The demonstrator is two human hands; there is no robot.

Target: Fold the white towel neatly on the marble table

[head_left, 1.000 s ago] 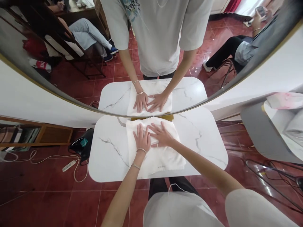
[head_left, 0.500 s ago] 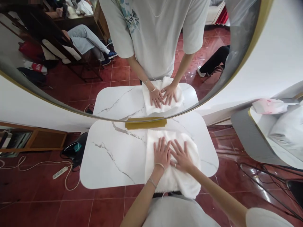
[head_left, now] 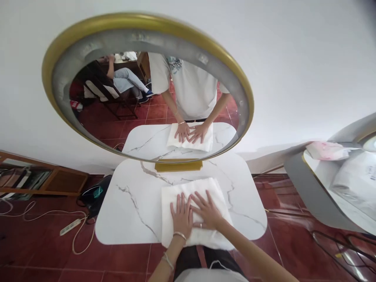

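Observation:
A folded white towel [head_left: 182, 188] lies on the white marble-patterned table [head_left: 132, 211], its near edge reaching the table's front edge. My left hand [head_left: 181, 215] rests flat on the towel with fingers stretched out, bracelets at the wrist. My right hand [head_left: 207, 211] lies flat beside it, fingers spread, a ring on one finger, its fingertips partly over my left hand. Both palms press on the cloth. The round gold-framed mirror [head_left: 88, 27] behind the table reflects my hands and the towel.
The mirror's gold base [head_left: 178, 165] stands at the table's far edge. On the red tiled floor at left lie a power strip [head_left: 70, 226] with cable and a dark bag [head_left: 95, 192]. A low wooden shelf [head_left: 44, 178] runs along the wall. A second mirror and table [head_left: 326, 172] stand at right.
The view has pulled back and tilted up, so the whole mirror shows. The towel and both flat hands now sit nearer the table's middle front; the hands stay pressed on it.

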